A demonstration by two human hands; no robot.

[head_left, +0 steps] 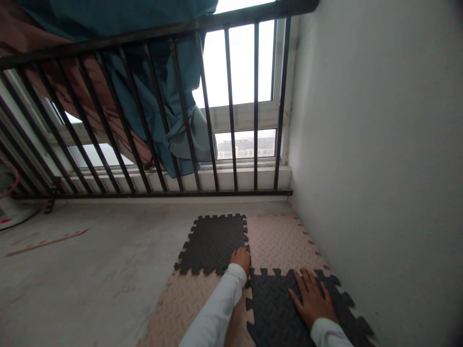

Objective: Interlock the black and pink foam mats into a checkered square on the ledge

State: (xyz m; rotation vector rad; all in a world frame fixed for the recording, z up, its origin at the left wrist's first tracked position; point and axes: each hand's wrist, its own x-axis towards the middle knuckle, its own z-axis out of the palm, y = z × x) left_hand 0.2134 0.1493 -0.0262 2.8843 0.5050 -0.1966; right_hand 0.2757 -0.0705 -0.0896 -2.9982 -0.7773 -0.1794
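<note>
Interlocking foam mat tiles lie on the floor in a two-by-two checker pattern. At the far left is a dark tile (213,243), and at the far right a beige tile (280,241). A second beige tile (191,299) lies near left, partly hidden by my left sleeve. My left hand (241,259) has its fingers bent and close together, pressed on the seam at the far dark tile's right corner. On the near dark tile (271,308), my right hand (314,298) rests flat with fingers spread. The near tiles run out of view at the bottom.
A white wall (379,168) rises close along the mat's right side. Beyond the mat stands a black metal railing (181,194) before windows, with blue and pink curtains (155,101) behind it. On the grey concrete floor (119,270) lies a thin strip (47,242).
</note>
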